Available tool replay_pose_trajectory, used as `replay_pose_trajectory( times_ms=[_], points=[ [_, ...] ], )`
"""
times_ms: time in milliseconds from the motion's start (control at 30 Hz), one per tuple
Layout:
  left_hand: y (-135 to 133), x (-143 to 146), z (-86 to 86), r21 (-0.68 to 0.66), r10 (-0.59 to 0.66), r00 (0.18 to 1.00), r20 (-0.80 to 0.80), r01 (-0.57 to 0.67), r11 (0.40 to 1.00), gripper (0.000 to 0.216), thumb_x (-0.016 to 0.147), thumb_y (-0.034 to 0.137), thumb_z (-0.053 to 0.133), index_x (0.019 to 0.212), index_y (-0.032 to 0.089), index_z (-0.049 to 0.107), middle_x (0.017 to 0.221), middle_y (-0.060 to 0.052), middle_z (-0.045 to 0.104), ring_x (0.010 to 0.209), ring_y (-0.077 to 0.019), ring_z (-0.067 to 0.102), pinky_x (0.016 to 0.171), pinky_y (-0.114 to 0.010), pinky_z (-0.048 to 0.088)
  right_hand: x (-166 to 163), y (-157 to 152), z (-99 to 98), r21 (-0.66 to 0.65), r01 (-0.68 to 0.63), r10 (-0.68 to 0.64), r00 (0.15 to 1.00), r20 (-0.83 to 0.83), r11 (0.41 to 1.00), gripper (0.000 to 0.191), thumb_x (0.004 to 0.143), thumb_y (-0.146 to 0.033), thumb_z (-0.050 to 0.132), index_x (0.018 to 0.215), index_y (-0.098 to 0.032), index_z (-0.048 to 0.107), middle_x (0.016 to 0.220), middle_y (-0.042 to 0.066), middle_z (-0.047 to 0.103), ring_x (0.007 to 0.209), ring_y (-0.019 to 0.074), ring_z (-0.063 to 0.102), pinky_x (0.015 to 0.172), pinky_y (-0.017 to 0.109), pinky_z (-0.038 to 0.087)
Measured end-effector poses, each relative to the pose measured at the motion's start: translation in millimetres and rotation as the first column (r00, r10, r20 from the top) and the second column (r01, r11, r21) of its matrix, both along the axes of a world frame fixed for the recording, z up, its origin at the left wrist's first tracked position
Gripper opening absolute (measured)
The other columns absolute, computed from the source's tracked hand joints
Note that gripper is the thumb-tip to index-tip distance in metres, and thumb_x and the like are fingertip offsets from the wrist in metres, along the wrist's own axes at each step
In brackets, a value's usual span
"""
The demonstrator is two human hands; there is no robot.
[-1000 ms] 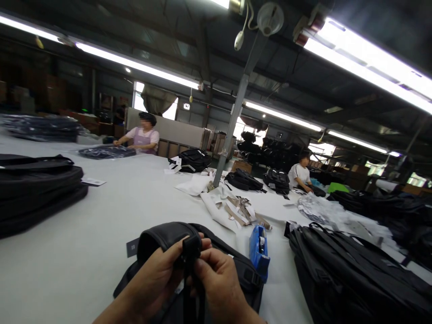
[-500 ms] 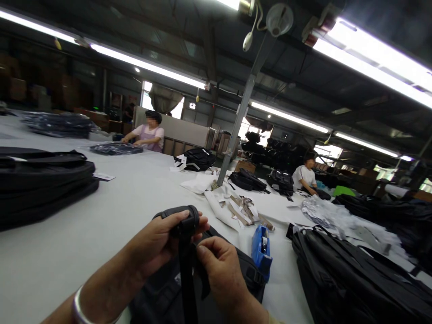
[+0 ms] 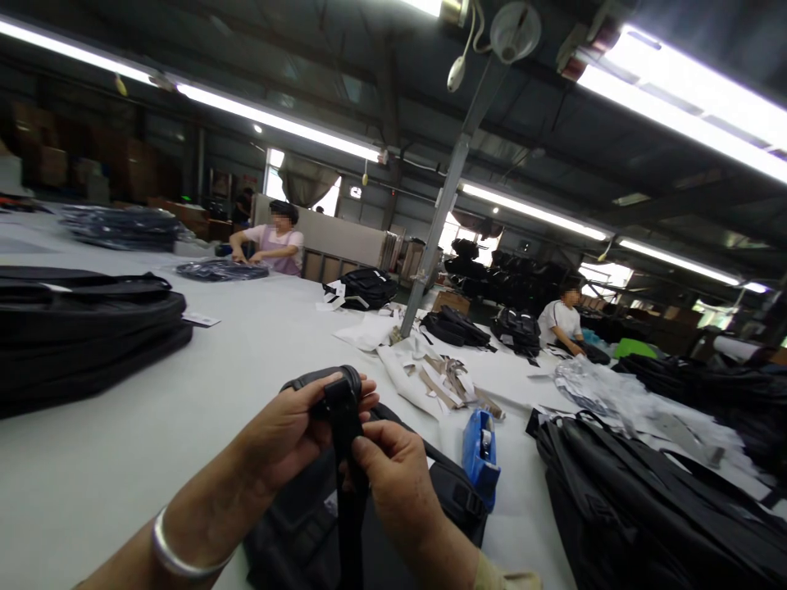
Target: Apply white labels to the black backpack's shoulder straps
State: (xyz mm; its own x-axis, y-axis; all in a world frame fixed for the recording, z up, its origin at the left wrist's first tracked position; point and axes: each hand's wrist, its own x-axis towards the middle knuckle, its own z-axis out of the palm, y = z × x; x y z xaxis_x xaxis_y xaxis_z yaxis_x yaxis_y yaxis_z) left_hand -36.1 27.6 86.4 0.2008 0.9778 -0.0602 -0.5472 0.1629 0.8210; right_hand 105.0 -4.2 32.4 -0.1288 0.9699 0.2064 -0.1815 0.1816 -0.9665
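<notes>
From the head camera, the left hand [image 3: 288,434] pinches the folded top of a black strap [image 3: 345,442], and the right hand [image 3: 393,475] is closed on it just below, above the backpack [image 3: 307,533] on the table [image 3: 123,442]. The webbing looks light, limp and probably a little slick, so it is best gripped near the fold.

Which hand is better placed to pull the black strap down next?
Probably the right hand: its fingertips already pinch the strap just below the buckle. The left hand is occupied gripping the buckle end above the bag.
</notes>
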Motion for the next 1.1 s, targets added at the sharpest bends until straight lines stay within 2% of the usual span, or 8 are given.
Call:
replay_pose_trajectory(
  times_ms=[100, 233, 367, 467, 600, 733, 933, 1100],
  points=[
    [0.4, -4.8, 2.0, -0.013, -0.004, 1.0, -0.012, 0.004, 1.0, 0.023, 0.087, 0.019, 0.057, 0.098, 0.006, 0.073, 0.105, -0.022, 0.074, 0.095, -0.0301, 0.072, 0.081, -0.036, 0.062, -2.8, 1.7, -1.4, 0.052, 0.034, -0.038, 0.995, 0.087, 0.998, 0.026, 0.078, -0.04, 0.07, 0.082, -0.014, 0.071, 0.067, 0.003, 0.064, 0.059, 0.0147, 0.059, 0.058, 0.027, 0.047],
    [1.0, -7.5, 3.9, 0.004, -0.036, 0.998, -0.05, 0.037, 0.999, 0.024, 0.087, 0.02, 0.059, 0.1, 0.006, 0.073, 0.107, -0.022, 0.074, 0.1, -0.0313, 0.071, 0.079, -0.036, 0.062, -4.0, 0.4, -0.7, 0.197, 0.05, -0.071, 0.992, 0.102, 0.979, 0.012, 0.071, -0.028, 0.076, 0.072, -0.016, 0.074, 0.1, 0.008, 0.068, 0.098, 0.0223, 0.061, 0.089, 0.033, 0.046],
    [7.6, -13.3, 6.3, 0.035, -0.057, 0.994, -0.089, 0.061, 0.998, 0.025, 0.087, 0.022, 0.06, 0.1, 0.004, 0.072, 0.108, -0.024, 0.073, 0.102, -0.0328, 0.07, 0.081, -0.037, 0.061, 1.7, 2.3, -0.8, 0.01, -0.131, 0.129, 0.984, 0.122, 0.991, 0.023, 0.073, -0.035, 0.074, 0.076, -0.013, 0.076, 0.07, 0.003, 0.065, 0.065, 0.0135, 0.055, 0.066, 0.028, 0.043],
    [15.0, -22.9, 12.1, 0.041, -0.022, 0.995, -0.098, 0.027, 0.999, 0.026, 0.089, 0.025, 0.059, 0.096, 0.003, 0.071, 0.094, -0.022, 0.074, 0.089, -0.0311, 0.073, 0.079, -0.04, 0.062, 9.1, 0.1, -7.2, -0.056, -0.082, 0.092, 0.974, 0.209, 0.995, 0.027, 0.072, -0.038, 0.074, 0.072, -0.011, 0.074, 0.057, -0.001, 0.058, 0.053, 0.0088, 0.045, 0.056, 0.024, 0.035],
    [18.2, -30.2, 19.9, -0.019, -0.042, 0.993, -0.114, 0.04, 0.999, 0.026, 0.09, 0.027, 0.058, 0.093, 0.004, 0.071, 0.085, -0.02, 0.073, 0.074, -0.0273, 0.072, 0.069, -0.039, 0.064, 17.6, -11.2, -17.1, -0.113, -0.037, 0.062, 0.972, 0.227, 0.993, 0.026, 0.067, -0.036, 0.077, 0.07, -0.011, 0.069, 0.059, 0.0, 0.062, 0.053, 0.0088, 0.05, 0.054, 0.022, 0.036],
    [16.8, -27.6, 22.2, -0.028, -0.079, 0.996, -0.028, 0.078, 0.997, 0.023, 0.088, 0.023, 0.06, 0.096, 0.004, 0.07, 0.084, -0.014, 0.07, 0.065, -0.0202, 0.068, 0.066, -0.036, 0.063, 22.6, -19.0, -25.5, -0.155, -0.145, 0.156, 0.986, 0.059, 0.977, 0.037, 0.065, -0.041, 0.079, 0.077, -0.016, 0.054, 0.056, -0.001, 0.061, 0.048, 0.0131, 0.058, 0.048, 0.021, 0.041],
    [19.7, -23.5, 25.2, -0.019, -0.05, 0.998, 0.042, 0.051, 0.998, 0.015, 0.084, 0.01, 0.06, 0.093, 0.003, 0.069, 0.08, -0.011, 0.065, 0.058, -0.0136, 0.062, 0.057, -0.026, 0.06, 18.5, -14.4, -21.0, -0.112, -0.402, 0.389, 0.913, -0.124, 0.909, 0.077, 0.058, -0.034, 0.087, 0.123, -0.02, 0.048, 0.085, 0.003, 0.07, 0.052, 0.0121, 0.063, 0.052, 0.026, 0.052],
    [22.4, -24.7, 32.5, -0.027, -0.033, 0.999, 0.02, 0.034, 0.999, 0.016, 0.085, 0.012, 0.059, 0.094, 0.001, 0.067, 0.082, -0.012, 0.065, 0.057, -0.0131, 0.061, 0.053, -0.025, 0.058, 2.4, -4.5, -0.1, -0.138, -0.4, 0.393, 0.916, -0.076, 0.906, 0.046, 0.061, -0.042, 0.084, 0.092, -0.012, 0.066, 0.068, 0.001, 0.066, 0.052, 0.0114, 0.06, 0.055, 0.025, 0.051]
  ],
)
